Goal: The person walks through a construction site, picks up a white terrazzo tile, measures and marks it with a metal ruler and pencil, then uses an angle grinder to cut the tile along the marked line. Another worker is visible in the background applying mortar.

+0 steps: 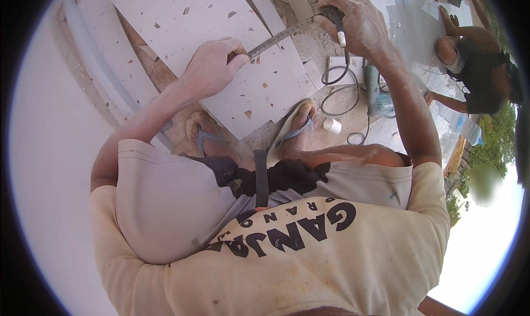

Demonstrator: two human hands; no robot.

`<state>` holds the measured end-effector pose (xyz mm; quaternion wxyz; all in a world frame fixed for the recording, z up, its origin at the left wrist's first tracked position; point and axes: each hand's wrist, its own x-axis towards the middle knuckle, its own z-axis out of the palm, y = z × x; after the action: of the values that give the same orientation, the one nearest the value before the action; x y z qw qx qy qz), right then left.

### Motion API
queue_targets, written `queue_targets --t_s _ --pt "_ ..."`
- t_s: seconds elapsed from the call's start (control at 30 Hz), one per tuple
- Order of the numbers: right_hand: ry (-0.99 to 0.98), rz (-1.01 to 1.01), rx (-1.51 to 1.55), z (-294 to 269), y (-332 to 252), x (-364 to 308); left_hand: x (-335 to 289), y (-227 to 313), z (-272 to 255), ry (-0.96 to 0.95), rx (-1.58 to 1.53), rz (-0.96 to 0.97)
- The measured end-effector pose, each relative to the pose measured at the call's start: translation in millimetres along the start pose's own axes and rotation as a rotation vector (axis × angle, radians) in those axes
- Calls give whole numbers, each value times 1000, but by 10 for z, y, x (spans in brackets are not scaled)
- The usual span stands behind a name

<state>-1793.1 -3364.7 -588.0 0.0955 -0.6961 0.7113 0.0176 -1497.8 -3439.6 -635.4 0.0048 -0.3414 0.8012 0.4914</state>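
A metal measuring tape (281, 36) is stretched between my two hands. My left hand (215, 67) pinches its free end, fingers closed, over a white speckled slab (276, 87). Up and to the right, my right hand (358, 26) is wrapped round the dark tape case (331, 15), where the blade comes out. A black cable with a pale end piece (341, 38) hangs just below the right hand; I cannot tell whether the fingers touch it. The large slab lies in front of my sandalled feet, with other pale slabs beside it.
A teal power tool (377, 95) lies beside my right forearm, near a looped black cord (326, 105). A small white cylinder (332, 126) is on the dusty floor near my right foot. Another person (483, 67) crouches at the right, with hands on a grey surface (408, 23).
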Motion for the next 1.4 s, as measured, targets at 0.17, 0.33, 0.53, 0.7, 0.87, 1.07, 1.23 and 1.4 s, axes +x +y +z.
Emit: queue_targets --t_s 0.17,0.33,0.53,0.7,0.87,1.07,1.23,1.4 --pt "-37 94 16 202 92 -727 -35 194 402 -335 -32 50" --pt "-39 119 48 348 195 -1166 136 239 758 -530 181 197" --pt "-40 148 45 532 201 -1388 189 421 907 -653 111 120" --pt "-37 152 45 635 267 -1443 234 363 1083 -637 141 136" --pt "-14 135 94 632 277 -1403 242 441 1046 -625 190 114" --pt "40 146 103 775 263 -1409 193 374 1127 -506 251 184" --pt "76 171 116 831 225 -1425 224 427 1130 -505 364 162" --pt "116 170 134 868 245 -1444 469 557 1136 -299 256 260"
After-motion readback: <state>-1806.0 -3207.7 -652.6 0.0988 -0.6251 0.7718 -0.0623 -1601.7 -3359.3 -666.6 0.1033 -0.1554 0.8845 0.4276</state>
